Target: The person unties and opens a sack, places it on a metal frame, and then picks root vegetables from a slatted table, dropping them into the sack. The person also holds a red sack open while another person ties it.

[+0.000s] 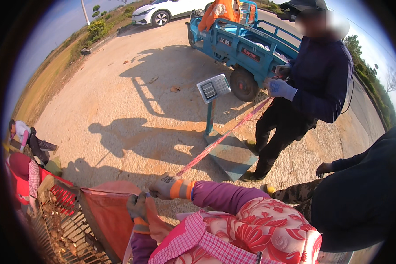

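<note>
My left hand [137,207], in a grey glove with an orange cuff, is closed on the edge of red mesh fabric [109,217] beside a slatted frame. Close to its right, my right hand [163,188], gloved too, grips the near end of a red-and-white net strip [214,144]. A small whitish piece shows between my hands; what it is cannot be told. The strip runs taut up to the gloved hands [280,87] of a co-worker in dark clothes. Beneath the strip stands a platform scale [232,155] with its keypad display [214,87] on a post.
A slatted sorting screen [82,227] bearing brown debris lies at lower left, with a person in red [21,175] beside it. Another person [29,135] bends farther back. A blue cargo tricycle [247,46] and a white car [165,11] stand behind. A dark-clothed person [356,194] is close at right.
</note>
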`<state>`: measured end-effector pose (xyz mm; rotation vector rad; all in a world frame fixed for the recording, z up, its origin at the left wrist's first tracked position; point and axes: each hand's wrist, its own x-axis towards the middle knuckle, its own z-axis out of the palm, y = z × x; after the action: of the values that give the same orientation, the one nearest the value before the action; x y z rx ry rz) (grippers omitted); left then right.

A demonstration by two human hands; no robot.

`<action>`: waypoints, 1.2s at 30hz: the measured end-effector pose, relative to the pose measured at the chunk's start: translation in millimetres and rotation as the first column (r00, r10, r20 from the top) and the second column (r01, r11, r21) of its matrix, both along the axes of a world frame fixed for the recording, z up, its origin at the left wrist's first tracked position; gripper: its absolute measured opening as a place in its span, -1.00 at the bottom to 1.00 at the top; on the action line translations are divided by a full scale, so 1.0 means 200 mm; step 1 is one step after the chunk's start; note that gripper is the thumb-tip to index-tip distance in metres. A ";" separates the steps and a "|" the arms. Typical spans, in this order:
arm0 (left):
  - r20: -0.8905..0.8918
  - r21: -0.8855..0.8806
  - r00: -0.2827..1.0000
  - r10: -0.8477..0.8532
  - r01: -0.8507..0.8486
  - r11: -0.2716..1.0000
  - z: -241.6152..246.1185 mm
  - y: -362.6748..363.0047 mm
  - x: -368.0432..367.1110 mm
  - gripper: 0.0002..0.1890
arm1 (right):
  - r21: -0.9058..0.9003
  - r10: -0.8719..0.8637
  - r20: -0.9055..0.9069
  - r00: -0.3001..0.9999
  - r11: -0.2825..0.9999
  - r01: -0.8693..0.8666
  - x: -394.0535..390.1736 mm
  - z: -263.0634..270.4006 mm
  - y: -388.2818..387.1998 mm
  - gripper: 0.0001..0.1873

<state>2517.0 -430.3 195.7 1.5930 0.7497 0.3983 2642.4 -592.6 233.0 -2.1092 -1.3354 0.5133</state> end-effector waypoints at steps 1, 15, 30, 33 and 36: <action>0.015 -0.003 1.000 -0.018 0.018 1.000 0.00 0.00 0.00 -0.62 | -0.006 -0.003 0.023 1.000 1.000 0.004 0.00 0.00 0.00 -0.85; 0.007 0.032 1.000 -0.016 0.016 0.999 -0.01 -0.01 0.00 -0.59 | -0.009 0.019 0.044 0.999 1.000 -0.018 0.01 -0.07 0.01 -0.86; -0.011 0.064 1.000 -0.020 0.021 0.998 -0.09 0.03 0.00 -0.56 | 0.043 0.005 0.022 1.000 0.999 -0.006 0.00 -0.10 0.00 -0.91; -0.012 0.088 1.000 -0.021 0.022 0.996 -0.07 0.02 0.00 -0.59 | 0.106 -0.041 0.088 0.995 0.994 0.031 -0.01 -0.09 -0.02 -0.92; -0.032 0.099 0.999 -0.018 0.021 0.995 -0.06 0.01 0.00 -0.58 | 0.094 -0.051 0.065 0.997 0.995 0.045 -0.01 -0.09 -0.03 -0.93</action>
<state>2517.2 -427.4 184.4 1.7021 0.7471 0.4025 2640.5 -597.8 216.0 -2.0938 -1.3165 0.3569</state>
